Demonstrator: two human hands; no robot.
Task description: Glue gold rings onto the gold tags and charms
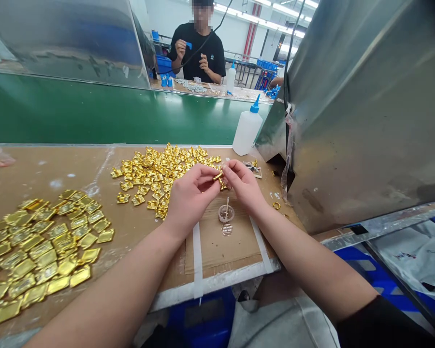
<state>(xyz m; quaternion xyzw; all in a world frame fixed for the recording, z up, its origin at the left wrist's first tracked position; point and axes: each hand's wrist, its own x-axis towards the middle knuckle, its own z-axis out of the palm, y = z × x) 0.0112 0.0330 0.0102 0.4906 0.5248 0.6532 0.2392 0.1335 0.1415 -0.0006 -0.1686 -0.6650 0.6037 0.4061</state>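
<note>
My left hand [194, 195] and my right hand [242, 182] meet above the cardboard-covered bench. Between their fingertips is a small shiny gold piece [218, 177], pinched from both sides; its exact shape is partly hidden by the fingers. Just below the hands stands a small clear cup [225, 214] with a thin stick [227, 205] leaning in it. Behind my left hand spreads a heap of small gold pieces [155, 166]. Flat gold plates [50, 251] lie in a wide group at the left.
A white bottle with a blue nozzle [246, 128] stands at the back right, beside a large metal duct [362, 116]. A green conveyor belt [112, 111] runs behind the bench. Across it sits a co-worker [199, 50] holding a blue part. Gold rings [276, 205] lie right of my right forearm.
</note>
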